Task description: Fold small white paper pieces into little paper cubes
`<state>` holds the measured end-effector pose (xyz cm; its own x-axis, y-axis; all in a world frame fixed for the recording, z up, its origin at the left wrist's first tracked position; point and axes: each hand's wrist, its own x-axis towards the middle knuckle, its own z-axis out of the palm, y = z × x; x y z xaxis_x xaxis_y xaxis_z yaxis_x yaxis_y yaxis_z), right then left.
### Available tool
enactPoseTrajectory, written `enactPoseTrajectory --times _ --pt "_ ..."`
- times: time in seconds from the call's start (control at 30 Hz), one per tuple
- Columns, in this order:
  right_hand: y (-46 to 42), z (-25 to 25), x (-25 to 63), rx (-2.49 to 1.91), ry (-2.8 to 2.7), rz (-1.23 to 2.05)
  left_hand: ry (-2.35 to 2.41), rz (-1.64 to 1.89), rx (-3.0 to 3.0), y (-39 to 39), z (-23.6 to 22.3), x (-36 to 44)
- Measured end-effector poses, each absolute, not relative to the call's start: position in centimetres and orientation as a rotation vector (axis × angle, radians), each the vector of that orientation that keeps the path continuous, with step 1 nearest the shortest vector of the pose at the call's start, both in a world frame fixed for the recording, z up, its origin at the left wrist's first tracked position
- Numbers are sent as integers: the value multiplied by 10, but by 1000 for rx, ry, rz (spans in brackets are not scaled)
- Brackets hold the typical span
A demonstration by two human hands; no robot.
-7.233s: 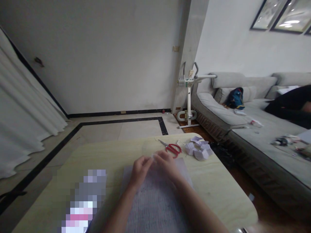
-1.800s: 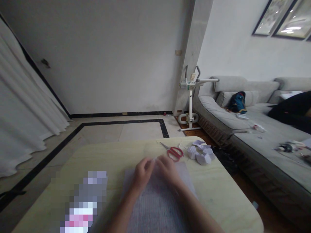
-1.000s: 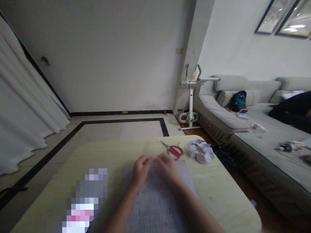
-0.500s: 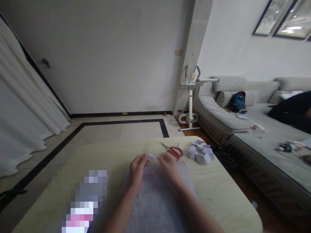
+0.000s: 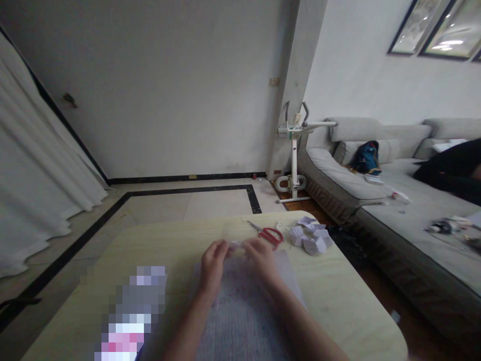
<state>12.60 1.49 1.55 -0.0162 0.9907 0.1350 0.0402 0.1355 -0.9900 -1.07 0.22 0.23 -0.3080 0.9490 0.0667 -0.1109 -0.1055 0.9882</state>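
Note:
A small white piece of paper (image 5: 235, 244) is pinched between my two hands, above the far edge of a large greyish sheet (image 5: 248, 311). My left hand (image 5: 213, 263) has its fingers closed on the paper's left end. At the other end, my right hand (image 5: 259, 253) is closed on it too, its fingers slightly blurred. Just beyond my right hand lie scissors with red handles (image 5: 271, 235), blades pointing away to the left. Several folded white paper pieces (image 5: 311, 236) are grouped in a ring at the table's far right corner.
The pale wooden table (image 5: 345, 296) has rounded corners. A pixelated patch (image 5: 130, 311) covers something at its left. Right of the table stands a grey sofa (image 5: 345, 185) with a blue backpack (image 5: 366, 158) and a person in dark clothing (image 5: 454, 170). White exercise equipment (image 5: 294, 160) stands by the wall.
Both hands stay nearly in place, still holding the small paper, of which slightly less shows between the fingers. The scissors and folded pieces have not moved.

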Motion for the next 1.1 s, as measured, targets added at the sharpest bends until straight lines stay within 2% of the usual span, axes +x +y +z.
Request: enactPoseTrajectory --times 0.33,0.6,0.87,1.1 --pt "14 9 126 -1075 -1436 1051 1337 1335 1213 1 5 -11" --pt "14 9 122 -1121 -1353 984 1399 1306 1191 0 7 -10" --pt "12 21 124 -1170 -1445 1202 1387 1349 1182 -1 9 -11" --pt "13 17 124 -1104 -1429 1115 1332 1348 1076 -4 13 -10"
